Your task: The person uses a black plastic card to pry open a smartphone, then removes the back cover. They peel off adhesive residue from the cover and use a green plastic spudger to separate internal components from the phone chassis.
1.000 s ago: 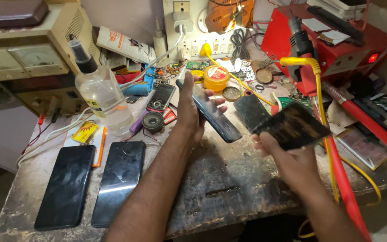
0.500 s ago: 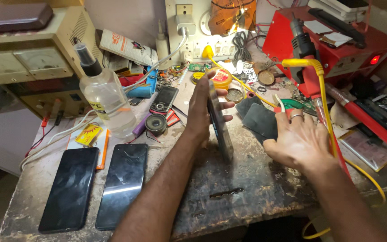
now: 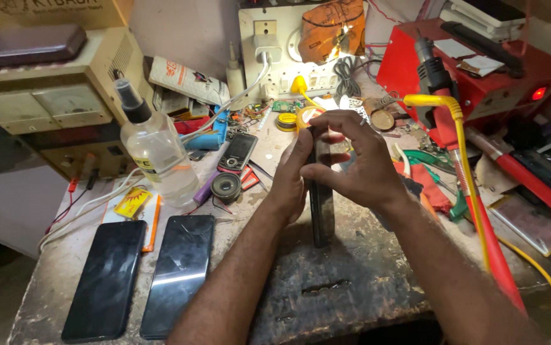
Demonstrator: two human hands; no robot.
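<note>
My left hand and my right hand together hold a black smartphone edge-on above the middle of the worn workbench. The left hand grips its left side, and the right hand's fingers wrap over its upper part from the right. Only the phone's thin edge and lower end show. Two more black smartphones lie flat at the front left, one beside the other, whose glass looks cracked.
A clear spray bottle stands left of the hands, with a small keypad phone and a round speaker part nearby. A beige power supply sits back left. A red machine, a yellow-hosed tool and red tools crowd the right.
My right hand put down the dark back cover it held and came over to the phone. The phone turned from flat to edge-on, now held by both hands.
</note>
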